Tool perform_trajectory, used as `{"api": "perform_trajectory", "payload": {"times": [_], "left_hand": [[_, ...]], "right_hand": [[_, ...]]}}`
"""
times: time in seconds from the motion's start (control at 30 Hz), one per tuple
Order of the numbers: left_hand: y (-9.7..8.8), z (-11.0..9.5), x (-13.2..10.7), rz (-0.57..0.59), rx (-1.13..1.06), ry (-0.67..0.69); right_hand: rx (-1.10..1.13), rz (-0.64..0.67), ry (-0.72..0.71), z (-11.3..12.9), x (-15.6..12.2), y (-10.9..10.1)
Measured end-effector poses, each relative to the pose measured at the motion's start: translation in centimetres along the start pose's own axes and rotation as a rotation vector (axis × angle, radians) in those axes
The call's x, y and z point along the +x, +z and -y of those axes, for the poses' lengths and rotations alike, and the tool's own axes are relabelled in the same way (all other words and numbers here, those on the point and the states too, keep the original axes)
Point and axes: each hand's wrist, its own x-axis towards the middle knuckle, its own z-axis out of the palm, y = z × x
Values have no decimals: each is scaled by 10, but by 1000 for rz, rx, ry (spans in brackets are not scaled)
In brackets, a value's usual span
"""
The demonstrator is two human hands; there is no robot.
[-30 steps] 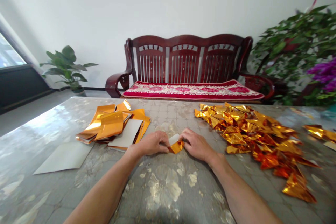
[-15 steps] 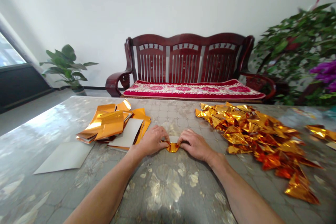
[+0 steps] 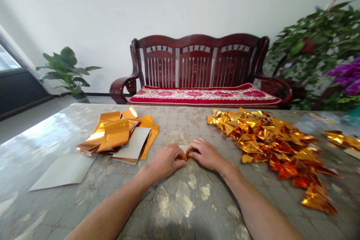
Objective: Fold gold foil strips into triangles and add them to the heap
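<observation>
My left hand (image 3: 165,160) and my right hand (image 3: 206,153) meet at the middle of the table, fingers curled and pressed together over a small folded piece of gold foil paper (image 3: 185,154). Only a sliver of gold and a bit of its white back show between my fingertips. A stack of flat gold sheets (image 3: 118,135) lies to the left of my hands. A heap of folded gold pieces (image 3: 270,140) lies to the right.
The table (image 3: 174,202) has a glossy floral cover. One white sheet (image 3: 63,170) lies at the left, apart from the stack. More gold pieces (image 3: 341,139) sit at the far right. A dark wooden bench (image 3: 197,71) and potted plants (image 3: 317,48) stand behind the table.
My hands have closed in over the gold piece, which now shows much less than a second ago. The view has shifted slightly to the right.
</observation>
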Motion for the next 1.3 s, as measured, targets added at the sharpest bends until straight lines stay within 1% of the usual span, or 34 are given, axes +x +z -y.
{"api": "perform_trajectory", "payload": {"times": [0.07, 0.13, 0.2, 0.3, 0.47, 0.7, 0.8, 0.9, 0.97, 1.07, 1.13, 1.17, 1.23, 1.3], "left_hand": [[6, -7, -1, -54, 6, -115], [13, -13, -1, -104, 19, -191], [17, -17, -1, -126, 25, -246], [19, -19, 0, -124, 36, -292], [19, -20, 1, -112, 67, -294], [18, -21, -4, -142, 40, -258], [15, -23, -6, -116, 62, -198], [13, -24, -7, -78, 75, -179], [13, -25, -8, -70, 88, -185], [17, -24, -9, -85, 98, -187], [19, -23, -10, -101, 97, -192], [20, -23, -10, -105, 96, -194], [21, -22, -10, -106, 94, -198], [21, -21, -10, -105, 91, -198]], "right_hand": [[-2, -1, 7, 1, 0, 0], [-6, -3, 12, 2, 0, -1], [-6, -2, 14, 4, 0, -2], [-7, 5, 29, 6, 1, -2], [-19, 8, 40, 6, 1, -2], [-41, -6, 50, 9, 1, -1], [-21, -6, 69, 10, 2, 0], [13, -13, 98, 8, 4, 2], [55, -47, 119, 5, 4, 4], [104, -159, 190, 2, 1, 6], [49, -231, 269, 2, -3, 6], [-1, -246, 302, 3, -5, 5], [-107, -239, 342, 8, -10, 4], [-172, -217, 352, 14, -13, 3]]}}
